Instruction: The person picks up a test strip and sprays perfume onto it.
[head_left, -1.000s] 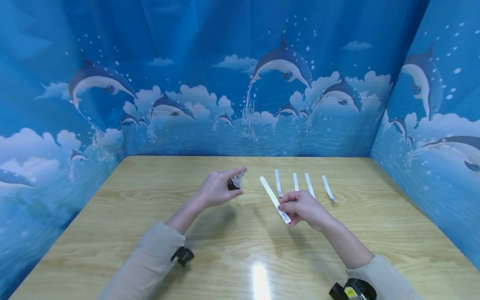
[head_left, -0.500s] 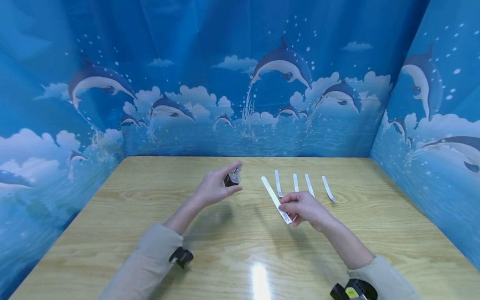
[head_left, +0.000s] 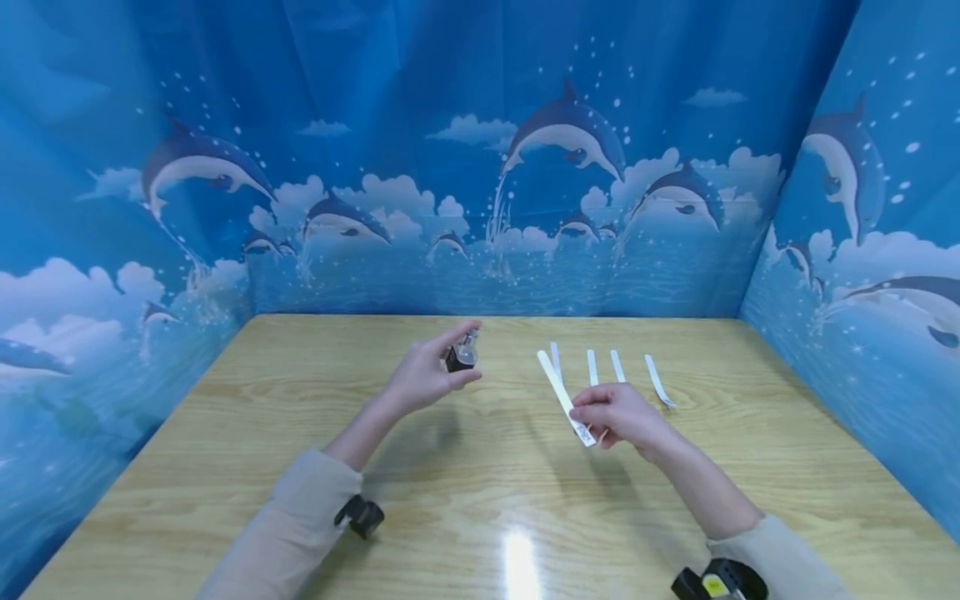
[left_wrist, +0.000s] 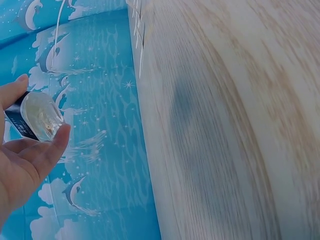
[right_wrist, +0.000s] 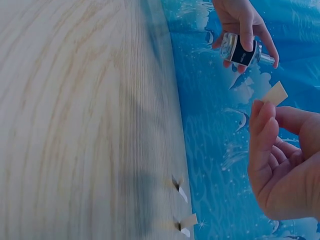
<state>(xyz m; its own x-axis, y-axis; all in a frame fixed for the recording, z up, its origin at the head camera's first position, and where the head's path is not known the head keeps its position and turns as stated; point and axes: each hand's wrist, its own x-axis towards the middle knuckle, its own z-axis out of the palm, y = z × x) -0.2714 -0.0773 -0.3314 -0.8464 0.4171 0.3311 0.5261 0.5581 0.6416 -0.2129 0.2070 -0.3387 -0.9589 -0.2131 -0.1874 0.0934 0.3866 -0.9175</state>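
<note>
The step in hand looks to be holding 2 things ready beside each other: a small clear glass bottle with a black label and a silver nozzle [head_left: 462,355] in the left hand [head_left: 422,375], and a long, narrow white paper strip with dark print at its near end [head_left: 558,386] in the right hand [head_left: 626,419]. A next move would seem to call for a steady strip and a bottle lined up with it, the forefinger ready over the nozzle; which way the nozzle's opening faces is too small to tell.

The left hand's fingers are parted by the bottle's girth, with the thumb laid across the label and the forefinger reaching to the nozzle. The right hand's fingers are closed to a thin pinch on the strip near its printed end, its far end jutting free towards the back.

Both things are raised off the pale wood-grain bench [head_left: 450,517], apart from each other, strip to the right of bottle. 4 more white paper strips [head_left: 657,379] lie on the bench beyond the right hand.
</note>
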